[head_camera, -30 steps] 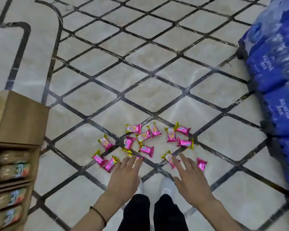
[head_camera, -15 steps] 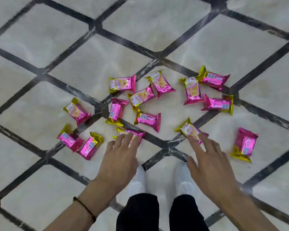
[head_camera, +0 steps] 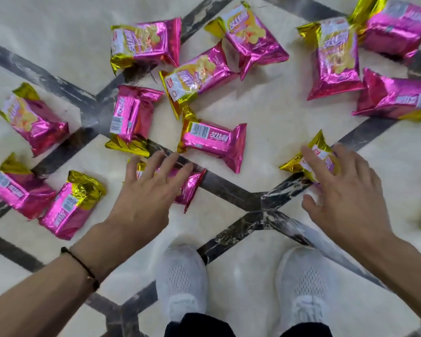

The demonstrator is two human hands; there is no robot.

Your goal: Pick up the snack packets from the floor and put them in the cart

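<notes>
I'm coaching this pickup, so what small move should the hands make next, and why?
Probably curl both hands' fingers closed: the left hand lies with straight fingers over one pink snack packet, the right hand likewise over a gold-ended snack packet, and neither packet looks gripped yet.

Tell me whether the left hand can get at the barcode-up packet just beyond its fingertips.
Probably yes. The left hand rests on a nearer packet, and the barcode-up packet lies just past its fingertips, with nothing between them.
</notes>
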